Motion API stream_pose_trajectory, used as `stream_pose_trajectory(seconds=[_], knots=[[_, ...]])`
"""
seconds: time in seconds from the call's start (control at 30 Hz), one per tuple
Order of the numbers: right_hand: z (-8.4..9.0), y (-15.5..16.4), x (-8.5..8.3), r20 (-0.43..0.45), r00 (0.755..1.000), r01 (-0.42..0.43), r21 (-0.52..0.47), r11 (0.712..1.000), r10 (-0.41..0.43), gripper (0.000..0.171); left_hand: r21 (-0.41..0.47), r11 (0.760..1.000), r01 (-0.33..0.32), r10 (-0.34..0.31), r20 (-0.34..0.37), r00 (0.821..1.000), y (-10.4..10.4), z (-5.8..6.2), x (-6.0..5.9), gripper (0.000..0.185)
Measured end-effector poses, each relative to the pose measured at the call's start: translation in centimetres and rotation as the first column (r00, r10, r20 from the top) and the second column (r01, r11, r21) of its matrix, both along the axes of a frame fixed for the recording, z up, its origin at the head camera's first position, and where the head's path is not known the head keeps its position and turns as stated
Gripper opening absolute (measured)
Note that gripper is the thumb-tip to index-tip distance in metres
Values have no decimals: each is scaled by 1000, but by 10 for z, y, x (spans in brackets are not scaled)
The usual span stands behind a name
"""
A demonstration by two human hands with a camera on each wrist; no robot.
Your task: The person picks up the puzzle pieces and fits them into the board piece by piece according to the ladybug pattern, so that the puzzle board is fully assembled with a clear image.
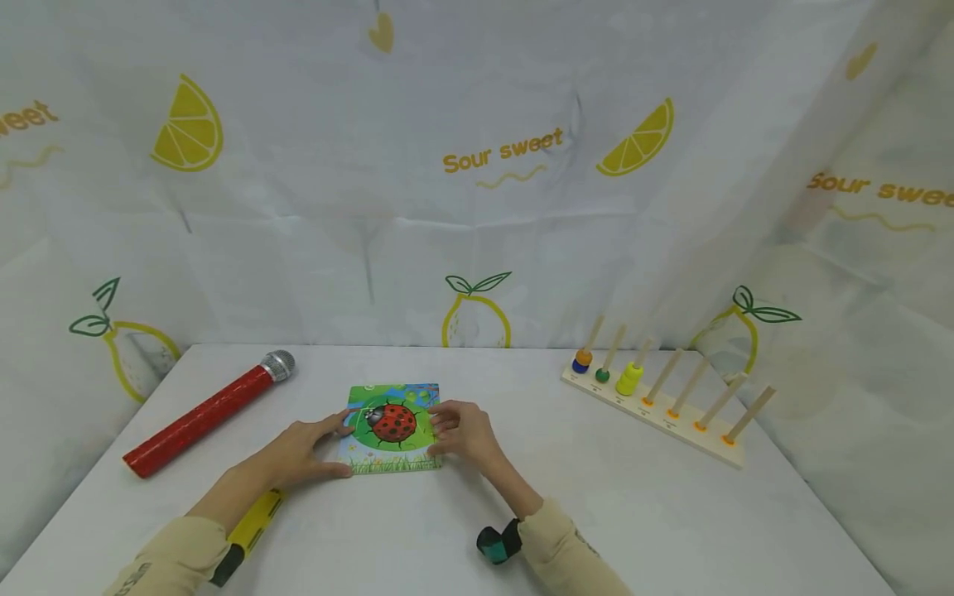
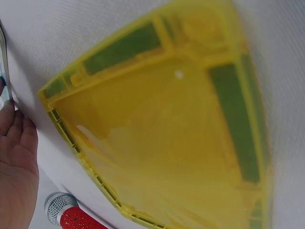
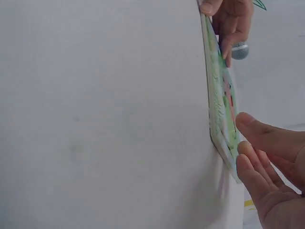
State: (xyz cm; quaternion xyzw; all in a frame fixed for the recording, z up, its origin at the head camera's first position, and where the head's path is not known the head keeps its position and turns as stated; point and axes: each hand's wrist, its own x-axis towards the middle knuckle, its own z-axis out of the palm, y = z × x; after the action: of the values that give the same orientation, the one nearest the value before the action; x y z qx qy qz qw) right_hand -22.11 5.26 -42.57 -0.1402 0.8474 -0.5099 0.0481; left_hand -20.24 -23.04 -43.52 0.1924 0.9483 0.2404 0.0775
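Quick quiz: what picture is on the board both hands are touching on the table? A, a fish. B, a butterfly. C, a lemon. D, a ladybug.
D: the board between the left hand and the right hand shows a red, black-spotted ladybug on green.

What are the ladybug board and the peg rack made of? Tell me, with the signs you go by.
Ladybug board: probably thin wood or stiff card with a glossy printed face; it lies flat, with a slim, rigid edge in the right wrist view. Peg rack: apparently unfinished pale wood, matte, with round dowel pegs; its beads look glossy, painted wood or plastic.
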Motion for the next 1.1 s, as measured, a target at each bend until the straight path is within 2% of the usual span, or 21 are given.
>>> stream_pose_trajectory(seconds=[0.17,0.3,0.63,0.87,0.97,1.1], knots=[[-8,1,4,34,999,34,-198,980,-28,49,1,1000,1,-1,0,1000,0,0,0,85],[-13,0,6,45,999,36,-257,966,-25,45,-1,1000,3,-3,-7,1000,-1,0,0,85],[-15,-2,7,-2,1000,27,-130,991,-28,35,4,1000,-2,2,13,1000,2,0,2,87],[-7,-7,3,-57,998,-20,6,1000,21,34,2,1000,-9,8,20,1000,3,2,1,85],[-4,-10,2,-50,998,-24,28,999,25,34,14,1000,-3,3,20,1000,2,4,1,85],[-5,-12,4,-12,1000,3,-7,1000,-3,35,59,998,6,-7,20,1000,-2,3,2,80]])
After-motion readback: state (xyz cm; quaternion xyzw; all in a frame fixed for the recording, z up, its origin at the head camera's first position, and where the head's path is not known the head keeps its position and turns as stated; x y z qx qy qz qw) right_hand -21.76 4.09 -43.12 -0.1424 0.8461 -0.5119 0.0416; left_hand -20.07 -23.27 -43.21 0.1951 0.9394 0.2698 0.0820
